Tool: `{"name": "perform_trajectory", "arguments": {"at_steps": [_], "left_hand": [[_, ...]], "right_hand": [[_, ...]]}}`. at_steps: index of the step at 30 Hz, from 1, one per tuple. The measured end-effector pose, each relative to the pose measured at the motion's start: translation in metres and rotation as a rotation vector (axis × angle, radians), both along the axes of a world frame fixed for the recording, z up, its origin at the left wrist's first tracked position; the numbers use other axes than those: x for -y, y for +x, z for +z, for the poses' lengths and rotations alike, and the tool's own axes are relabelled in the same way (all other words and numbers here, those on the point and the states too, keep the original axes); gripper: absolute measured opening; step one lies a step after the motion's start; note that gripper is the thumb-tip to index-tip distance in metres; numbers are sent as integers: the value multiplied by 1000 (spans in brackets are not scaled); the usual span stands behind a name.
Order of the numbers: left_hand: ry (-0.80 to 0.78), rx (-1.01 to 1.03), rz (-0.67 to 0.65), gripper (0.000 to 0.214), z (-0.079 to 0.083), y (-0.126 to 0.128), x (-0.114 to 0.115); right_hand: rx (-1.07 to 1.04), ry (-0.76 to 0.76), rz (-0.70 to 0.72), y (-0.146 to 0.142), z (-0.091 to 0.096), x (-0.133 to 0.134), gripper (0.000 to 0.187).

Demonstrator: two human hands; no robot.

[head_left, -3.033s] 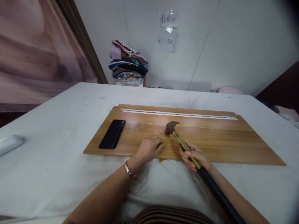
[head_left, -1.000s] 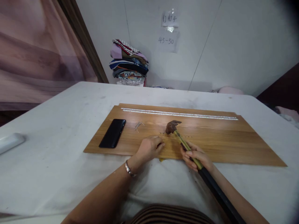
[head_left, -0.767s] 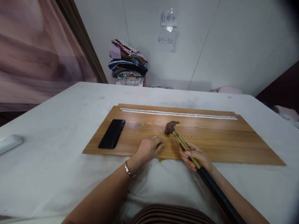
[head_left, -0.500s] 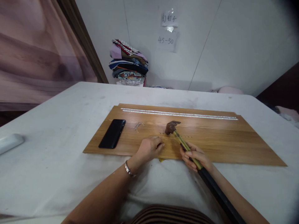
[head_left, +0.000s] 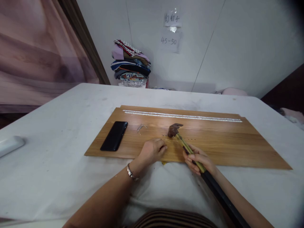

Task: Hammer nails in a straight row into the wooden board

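A wooden board point(head_left: 225, 142) lies flat on the white-covered table point(head_left: 54, 148). My right hand point(head_left: 199, 159) is closed round the yellow and black handle of a hammer; the rusty hammer head point(head_left: 174, 129) rests on the board by a row of small nail heads point(head_left: 190, 138). My left hand point(head_left: 152, 151) lies curled on the board's near edge, just left of the hammer head, its fingertips pinched together; what they hold is too small to see. A small heap of loose nails point(head_left: 140, 127) lies further left.
A black phone point(head_left: 114, 136) lies on the board's left end. A pale strip point(head_left: 182, 116) runs along the board's far side. A white object point(head_left: 10, 144) sits at the table's left edge. Folded clothes point(head_left: 130, 63) are stacked against the wall behind.
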State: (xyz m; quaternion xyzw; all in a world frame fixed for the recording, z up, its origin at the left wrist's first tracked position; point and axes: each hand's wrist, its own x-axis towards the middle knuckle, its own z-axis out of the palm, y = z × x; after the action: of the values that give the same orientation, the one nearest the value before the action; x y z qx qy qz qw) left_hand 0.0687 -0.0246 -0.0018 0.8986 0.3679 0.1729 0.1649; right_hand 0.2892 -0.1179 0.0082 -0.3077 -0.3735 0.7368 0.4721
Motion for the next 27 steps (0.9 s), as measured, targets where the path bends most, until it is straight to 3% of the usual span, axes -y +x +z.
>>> {"name": "perform_trajectory", "arguments": {"at_steps": [27], "left_hand": [[-7, 14, 0, 14, 1, 0, 1]], "right_hand": [[-2, -5, -34, 0, 0, -1, 19]]}}
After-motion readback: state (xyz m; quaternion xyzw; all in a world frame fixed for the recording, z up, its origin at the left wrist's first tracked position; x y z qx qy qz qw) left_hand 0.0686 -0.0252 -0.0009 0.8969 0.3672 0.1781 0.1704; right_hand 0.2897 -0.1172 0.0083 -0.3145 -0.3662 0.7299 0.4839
